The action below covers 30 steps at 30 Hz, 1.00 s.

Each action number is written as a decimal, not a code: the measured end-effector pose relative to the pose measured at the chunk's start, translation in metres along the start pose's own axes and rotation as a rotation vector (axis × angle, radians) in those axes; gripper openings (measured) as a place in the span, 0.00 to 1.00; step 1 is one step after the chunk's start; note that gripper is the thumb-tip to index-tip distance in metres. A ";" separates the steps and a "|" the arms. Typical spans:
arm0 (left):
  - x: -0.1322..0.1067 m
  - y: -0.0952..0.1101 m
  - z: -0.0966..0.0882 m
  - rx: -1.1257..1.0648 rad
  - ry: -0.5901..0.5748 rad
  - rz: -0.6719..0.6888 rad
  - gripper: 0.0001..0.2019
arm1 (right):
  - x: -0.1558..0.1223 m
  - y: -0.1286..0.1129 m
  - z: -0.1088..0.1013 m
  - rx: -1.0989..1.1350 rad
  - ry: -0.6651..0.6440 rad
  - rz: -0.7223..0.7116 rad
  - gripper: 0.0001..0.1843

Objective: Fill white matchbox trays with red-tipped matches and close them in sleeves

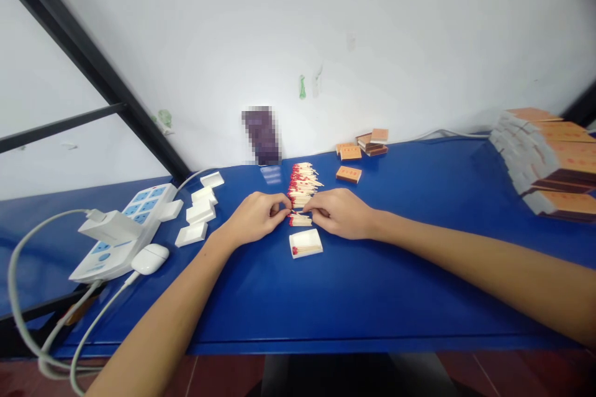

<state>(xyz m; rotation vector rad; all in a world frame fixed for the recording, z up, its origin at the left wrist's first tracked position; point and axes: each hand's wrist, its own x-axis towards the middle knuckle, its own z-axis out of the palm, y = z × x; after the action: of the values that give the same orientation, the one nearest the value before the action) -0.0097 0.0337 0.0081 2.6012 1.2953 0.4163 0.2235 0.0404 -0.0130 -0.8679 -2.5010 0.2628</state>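
A long pile of red-headed matchsticks (302, 183) lies on the blue table in front of me. My left hand (258, 218) is closed at the red-head side, thumb and forefinger pinching at the matches. From the plain-stick side, the closed fingers of my right hand (342, 214) meet the same matches. A small separate bunch of matchsticks (300, 219) lies between and just below my fingertips. Closer to me sits a white matchbox tray (306, 239), with a few matches along its near side. Exactly how many sticks my fingers grip is hidden.
Several white trays (190, 234) lie at the left beside a power strip (149, 205) with a charger, a white earphone case (149, 258) and cables. Orange matchbox sleeves (349, 174) lie behind my right hand. Stacked matchboxes (554, 155) stand far right. A blurred dark phone-like object (264, 135) leans on the wall.
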 end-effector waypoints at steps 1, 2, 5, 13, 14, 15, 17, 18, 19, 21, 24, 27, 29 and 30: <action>0.000 0.000 0.000 -0.002 -0.003 -0.001 0.08 | 0.000 0.000 0.000 0.000 0.001 -0.003 0.15; 0.000 0.000 0.000 -0.005 -0.006 -0.003 0.07 | 0.000 0.000 0.000 -0.001 -0.001 -0.004 0.15; 0.000 0.000 -0.001 -0.010 -0.017 -0.008 0.07 | 0.000 -0.001 -0.001 -0.008 -0.006 -0.001 0.15; -0.002 -0.001 0.000 0.000 -0.015 0.005 0.09 | 0.000 -0.002 -0.001 -0.006 -0.018 0.009 0.15; -0.002 -0.001 0.000 -0.001 -0.019 0.007 0.08 | 0.000 -0.002 -0.001 -0.002 -0.020 0.012 0.15; -0.001 -0.001 0.000 -0.002 -0.022 0.007 0.08 | 0.000 -0.002 -0.002 0.000 -0.020 0.016 0.15; -0.001 0.000 0.000 -0.009 -0.025 0.002 0.07 | 0.000 -0.002 -0.002 0.004 -0.017 0.019 0.15; -0.001 0.000 0.000 -0.016 -0.027 -0.003 0.07 | 0.000 -0.002 -0.002 0.004 -0.016 0.019 0.15; -0.001 0.000 0.000 -0.025 -0.031 -0.007 0.07 | 0.000 -0.002 -0.002 0.003 -0.016 0.018 0.15; -0.001 0.000 -0.001 -0.048 -0.043 -0.016 0.06 | 0.000 -0.002 -0.002 -0.002 -0.016 0.017 0.15; -0.001 0.001 -0.001 -0.066 -0.059 -0.025 0.06 | 0.000 -0.003 -0.003 -0.018 -0.032 0.027 0.16; -0.001 0.001 -0.002 -0.065 -0.067 -0.033 0.05 | 0.000 -0.002 -0.002 -0.029 -0.048 0.048 0.16; -0.001 0.001 -0.002 -0.065 -0.071 -0.039 0.04 | 0.000 -0.002 -0.002 -0.032 -0.043 0.057 0.16; -0.001 0.001 -0.001 -0.065 -0.072 -0.041 0.04 | 0.000 -0.002 -0.002 -0.034 -0.040 0.059 0.16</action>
<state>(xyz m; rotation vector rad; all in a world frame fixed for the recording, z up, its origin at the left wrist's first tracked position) -0.0100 0.0323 0.0096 2.5076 1.2872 0.3482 0.2234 0.0394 -0.0110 -0.9605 -2.5264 0.2599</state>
